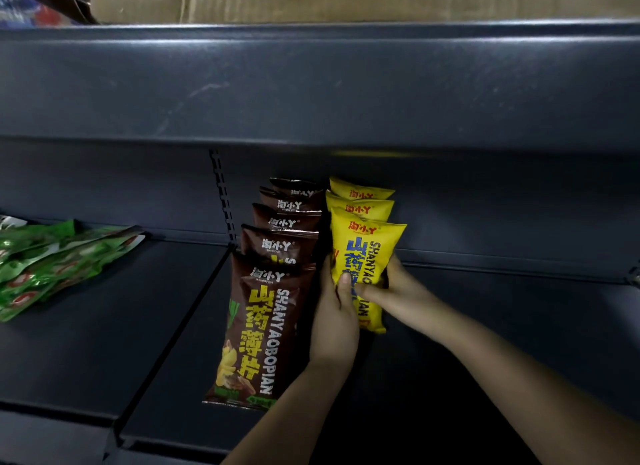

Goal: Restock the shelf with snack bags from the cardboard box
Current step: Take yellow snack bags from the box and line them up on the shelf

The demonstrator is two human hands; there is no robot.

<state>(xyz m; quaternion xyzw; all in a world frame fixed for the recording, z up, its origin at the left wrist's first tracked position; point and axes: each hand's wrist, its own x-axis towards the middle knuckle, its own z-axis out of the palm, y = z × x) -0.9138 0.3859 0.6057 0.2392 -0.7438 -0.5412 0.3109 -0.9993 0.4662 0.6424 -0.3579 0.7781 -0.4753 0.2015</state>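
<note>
Both hands on front yellow bag [367,257]: left hand [334,321] thumb curled over its lower left edge, right hand [398,291] fingers wrapped round right side. Bag upright btwn fingers, long axis vertical, just right of brown row [273,291], on shelf [485,326].

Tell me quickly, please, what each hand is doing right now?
Left hand: grips the front yellow snack bag, thumb across its face.
Right hand: holds the same bag from its right side.
</note>
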